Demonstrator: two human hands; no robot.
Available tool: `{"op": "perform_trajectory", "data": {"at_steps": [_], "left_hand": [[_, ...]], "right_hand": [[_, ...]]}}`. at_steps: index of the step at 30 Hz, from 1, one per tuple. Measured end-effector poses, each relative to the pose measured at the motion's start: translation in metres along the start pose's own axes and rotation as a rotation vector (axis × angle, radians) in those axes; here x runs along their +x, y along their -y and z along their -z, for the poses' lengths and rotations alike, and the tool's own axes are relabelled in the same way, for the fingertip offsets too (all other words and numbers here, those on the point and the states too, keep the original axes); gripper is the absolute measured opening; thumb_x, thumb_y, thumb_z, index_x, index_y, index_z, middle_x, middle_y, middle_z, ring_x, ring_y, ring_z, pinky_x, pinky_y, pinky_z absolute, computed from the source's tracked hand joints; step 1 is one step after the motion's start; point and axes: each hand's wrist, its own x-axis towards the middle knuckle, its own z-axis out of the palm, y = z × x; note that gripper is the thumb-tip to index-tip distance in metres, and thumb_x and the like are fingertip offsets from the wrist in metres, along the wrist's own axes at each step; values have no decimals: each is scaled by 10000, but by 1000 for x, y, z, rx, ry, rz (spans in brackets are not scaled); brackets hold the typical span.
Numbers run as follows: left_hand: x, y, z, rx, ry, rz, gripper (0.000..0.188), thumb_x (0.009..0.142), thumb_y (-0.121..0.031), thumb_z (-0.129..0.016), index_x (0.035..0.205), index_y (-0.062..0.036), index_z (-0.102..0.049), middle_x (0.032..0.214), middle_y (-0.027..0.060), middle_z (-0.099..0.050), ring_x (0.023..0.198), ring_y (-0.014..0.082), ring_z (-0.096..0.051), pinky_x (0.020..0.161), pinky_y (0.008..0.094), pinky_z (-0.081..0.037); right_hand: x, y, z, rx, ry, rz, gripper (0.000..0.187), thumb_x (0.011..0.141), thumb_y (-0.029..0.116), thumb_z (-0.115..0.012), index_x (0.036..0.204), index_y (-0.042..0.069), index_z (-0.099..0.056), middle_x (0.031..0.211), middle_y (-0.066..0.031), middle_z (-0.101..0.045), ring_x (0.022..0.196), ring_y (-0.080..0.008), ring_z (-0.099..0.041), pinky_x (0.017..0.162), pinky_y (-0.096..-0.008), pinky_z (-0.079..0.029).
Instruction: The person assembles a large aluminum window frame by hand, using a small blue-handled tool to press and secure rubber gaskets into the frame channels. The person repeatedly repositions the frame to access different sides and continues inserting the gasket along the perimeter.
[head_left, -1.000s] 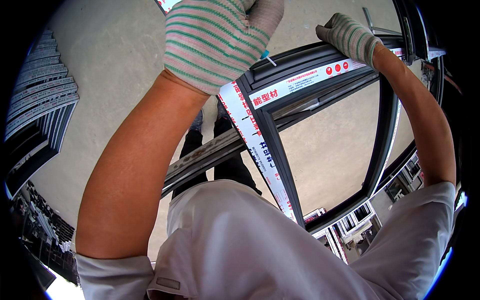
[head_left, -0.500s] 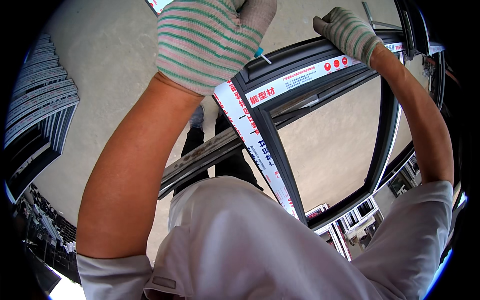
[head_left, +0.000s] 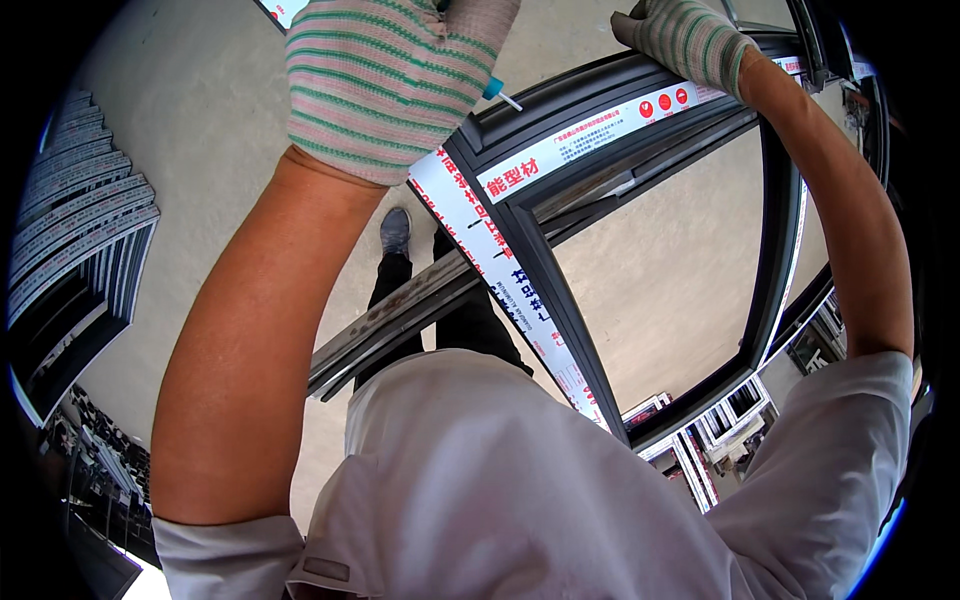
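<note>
A glove with green and pale pink stripes covers my left hand (head_left: 385,90), at the top above the frame's near-left corner. It is closed round something mostly hidden; only a teal collar and a thin white nozzle (head_left: 507,97) stick out on its right. My right hand (head_left: 690,42), in a matching glove with a dark thumb tip, lies over the far bar of a black window frame (head_left: 580,92), fingers bent over its edge. White protective film with red and blue print (head_left: 490,240) covers the frame's faces. The right fingertips are partly hidden.
Under the frame runs a worn metal support bar (head_left: 395,310). Stacked film-covered profiles (head_left: 85,210) stand at the left. More frames and profiles (head_left: 735,420) lie at the lower right. My shoe (head_left: 396,232) stands on the concrete floor (head_left: 230,150).
Hands and frame have shifted slightly up and left in the picture, along with the view. Both hands keep about the same place on the frame. More of my shoe shows.
</note>
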Motion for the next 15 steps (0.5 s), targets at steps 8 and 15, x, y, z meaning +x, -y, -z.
{"op": "perform_trajectory", "data": {"at_steps": [8, 15], "left_hand": [[3, -13, 4, 9, 19, 35, 287, 1023, -152, -626, 796, 21, -658, 635, 119, -553, 574, 171, -542, 535, 351, -426], [1, -5, -5, 69, -17, 30, 343, 1025, -151, -619, 724, 13, -602, 592, 110, -498, 545, 155, -502, 515, 353, -395]], "right_hand": [[-6, 5, 4, 51, -35, -42, 456, 930, 392, -555, 827, -4, -756, 733, -283, -665, 731, -424, -705, 720, -487, -559], [4, -5, -5, 27, -30, -41, 459, 946, 376, -544, 830, -15, -753, 744, -283, -670, 735, -425, -699, 722, -491, -555]]}}
